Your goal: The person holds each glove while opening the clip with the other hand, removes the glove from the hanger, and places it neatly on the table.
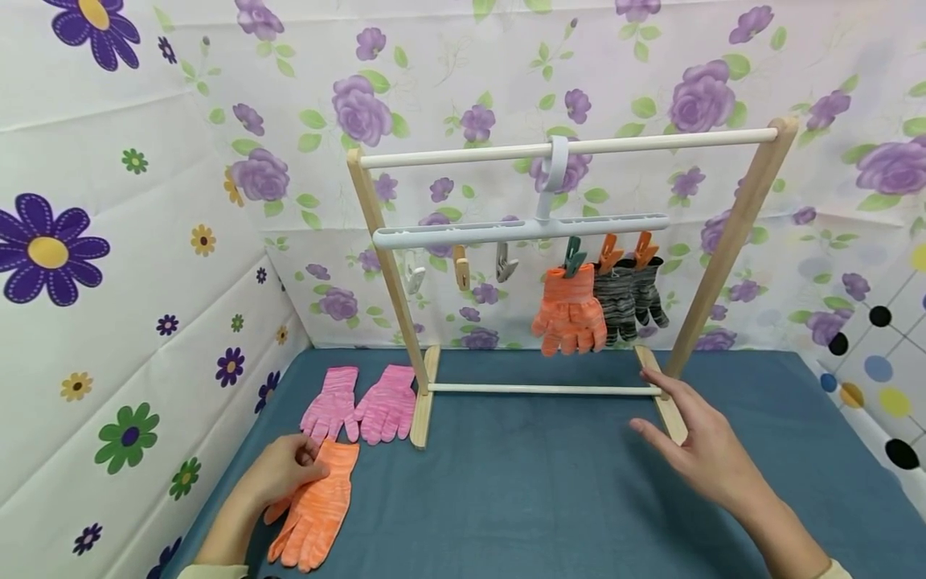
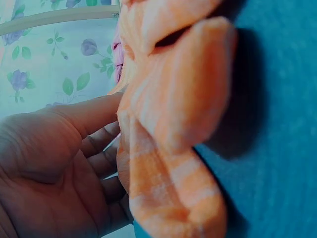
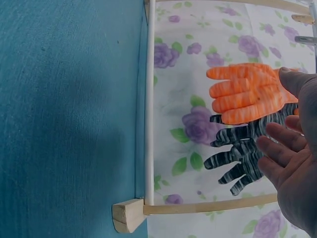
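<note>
My left hand (image 1: 284,470) pinches the cuff side of an orange knit glove (image 1: 316,515) lying at the front left of the table. In the left wrist view, the thumb and fingers take the orange glove (image 2: 183,84) from its edge. A pair of pink gloves (image 1: 387,404) lies just behind it. My right hand (image 1: 705,446) hangs with relaxed fingers near the right foot of a wooden rack (image 1: 731,241), holding nothing. From a pale hanger (image 1: 470,234) on the rack, another orange glove (image 1: 570,310) and two black-grey gloves (image 1: 616,301) hang by clips.
A green clip (image 1: 574,259) and orange clips (image 1: 645,249) hold the hung gloves. On the hanger's left half are a white clip (image 1: 414,273), a wooden clip (image 1: 460,268) and a grey clip (image 1: 505,263). A low crossbar (image 1: 542,390) joins the rack's feet on the blue tablecloth (image 1: 521,490).
</note>
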Motion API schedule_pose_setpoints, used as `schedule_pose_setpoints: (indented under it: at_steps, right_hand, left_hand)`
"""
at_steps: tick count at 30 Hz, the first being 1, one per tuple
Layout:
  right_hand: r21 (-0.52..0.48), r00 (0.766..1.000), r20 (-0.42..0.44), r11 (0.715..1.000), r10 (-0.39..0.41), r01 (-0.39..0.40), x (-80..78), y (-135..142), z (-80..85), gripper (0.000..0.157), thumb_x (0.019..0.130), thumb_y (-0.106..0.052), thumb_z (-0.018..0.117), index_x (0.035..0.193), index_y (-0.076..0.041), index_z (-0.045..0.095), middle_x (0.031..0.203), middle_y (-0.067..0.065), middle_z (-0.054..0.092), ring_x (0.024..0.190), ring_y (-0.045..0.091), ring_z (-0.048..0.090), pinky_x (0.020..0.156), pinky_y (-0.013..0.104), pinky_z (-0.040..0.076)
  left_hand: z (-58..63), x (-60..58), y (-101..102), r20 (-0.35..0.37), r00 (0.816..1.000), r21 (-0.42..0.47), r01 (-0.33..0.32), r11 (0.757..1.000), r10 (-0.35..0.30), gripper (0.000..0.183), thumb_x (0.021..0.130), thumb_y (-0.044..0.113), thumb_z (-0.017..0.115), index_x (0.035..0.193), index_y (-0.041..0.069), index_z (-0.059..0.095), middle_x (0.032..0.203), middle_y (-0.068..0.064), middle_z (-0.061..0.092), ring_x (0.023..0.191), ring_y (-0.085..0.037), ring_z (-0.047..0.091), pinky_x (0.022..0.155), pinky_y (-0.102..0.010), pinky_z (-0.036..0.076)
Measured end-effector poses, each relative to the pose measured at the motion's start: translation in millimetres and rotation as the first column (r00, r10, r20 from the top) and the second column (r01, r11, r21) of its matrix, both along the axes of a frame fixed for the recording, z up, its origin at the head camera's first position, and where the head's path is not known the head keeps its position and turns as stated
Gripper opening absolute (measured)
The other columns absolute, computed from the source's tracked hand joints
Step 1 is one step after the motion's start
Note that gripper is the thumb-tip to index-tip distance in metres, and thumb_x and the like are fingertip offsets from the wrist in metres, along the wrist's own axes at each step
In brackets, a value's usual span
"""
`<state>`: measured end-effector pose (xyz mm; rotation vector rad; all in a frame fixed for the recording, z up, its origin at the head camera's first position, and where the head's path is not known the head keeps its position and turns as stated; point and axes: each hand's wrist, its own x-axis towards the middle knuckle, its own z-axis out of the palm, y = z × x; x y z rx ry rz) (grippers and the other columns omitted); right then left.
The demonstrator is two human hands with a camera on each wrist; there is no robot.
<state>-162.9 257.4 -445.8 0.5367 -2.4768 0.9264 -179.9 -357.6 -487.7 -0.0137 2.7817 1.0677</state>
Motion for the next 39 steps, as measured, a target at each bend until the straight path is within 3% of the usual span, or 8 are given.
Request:
schedule_pose_setpoints:
  at_steps: [11,16,28,34,39]
  right_hand:
    - [0.004,1.0,-0.003,1.0,-0.019,0.019,0.8,7,2.1,0.078,0.095,-0.022,0.084,0.163,-0.023,0.044,0.153,0.013,0.055,0.137,0.043,0.053,0.096,0.067,0.046]
    - [0.004,1.0,-0.007,1.0,-0.021,0.021,-0.4,9,3.2,0.079,0.095,-0.021,0.083,0.163,-0.023,0.043,0.153,0.014,0.055,0.138,0.045,0.051,0.096,0.067,0.045]
    - [0.007,0.999,-0.027,0.999,-0.039,0.039,-1.0,15,6.8,0.08,0.095,-0.02,0.084,0.163,-0.022,0.043,0.155,0.013,0.053,0.138,0.044,0.051,0.092,0.065,0.047]
    - [-0.011,0.999,-0.03,0.999,-0.04,0.039,-1.2,18,8.4,0.08,0.094,-0.018,0.085,0.163,-0.021,0.043,0.156,0.012,0.053,0.139,0.045,0.05,0.096,0.066,0.045]
    - [-0.009,0.999,-0.025,0.999,-0.048,0.048,-1.4,20,10.2,0.081,0.095,-0.019,0.084,0.163,-0.021,0.042,0.155,0.014,0.053,0.14,0.046,0.049,0.097,0.068,0.044]
  left_hand:
    - [6.3,1.3,-2,0.039,0.996,-0.082,-0.073,0.994,0.076,0.042,0.085,0.026,0.092,0.099,0.001,0.061,0.082,-0.007,0.056,0.074,-0.023,0.054,0.065,-0.036,0.043]
    - [14.6,3.7,0,0.027,0.994,-0.094,-0.101,0.99,0.104,0.049,0.085,0.032,0.091,0.104,0.0,0.059,0.083,-0.008,0.055,0.074,-0.023,0.053,0.064,-0.037,0.042]
    - [35.7,2.5,14,-0.134,0.981,-0.123,-0.157,0.98,0.14,0.069,0.091,0.04,0.086,0.131,-0.006,0.055,0.107,-0.017,0.064,0.094,-0.03,0.061,0.081,-0.047,0.053]
    - [45.3,4.0,28,-0.218,0.966,-0.089,-0.159,0.983,0.136,0.071,0.092,0.04,0.085,0.139,-0.003,0.054,0.118,-0.02,0.063,0.095,-0.027,0.061,0.074,-0.039,0.052]
    - [55.8,4.9,42,-0.276,0.951,-0.043,-0.158,0.986,0.14,0.076,0.091,0.048,0.084,0.143,0.001,0.054,0.123,-0.018,0.063,0.097,-0.028,0.06,0.073,-0.037,0.053]
